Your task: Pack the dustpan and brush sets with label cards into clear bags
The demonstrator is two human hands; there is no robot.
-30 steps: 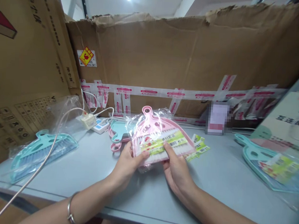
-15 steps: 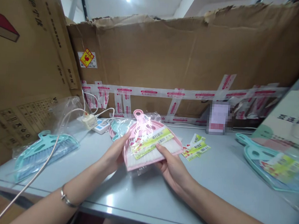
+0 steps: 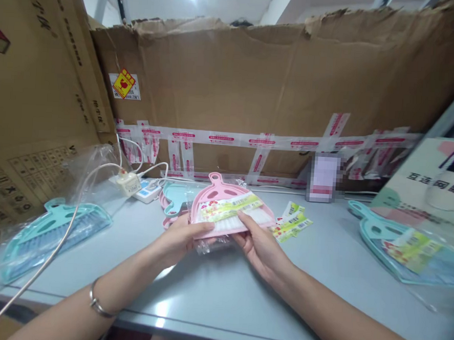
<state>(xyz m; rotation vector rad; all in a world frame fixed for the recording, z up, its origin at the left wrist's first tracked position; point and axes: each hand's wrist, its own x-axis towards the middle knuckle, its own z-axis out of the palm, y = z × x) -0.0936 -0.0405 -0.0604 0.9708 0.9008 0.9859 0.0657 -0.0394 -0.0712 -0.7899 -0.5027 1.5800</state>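
The bare, ungloved left hand [image 3: 180,237] and the bare, ungloved right hand [image 3: 262,248] face each other in front of the body, near but apart, both closed in a grip. The left thumb lies flat on top, pointing rightward; its fingers are mostly hidden. The right thumb points up and leftward, with fingers curled underneath. The bare left forearm [image 3: 138,272] and the bare right forearm [image 3: 314,304] slant inward from the lower corners, wrists nearly straight.
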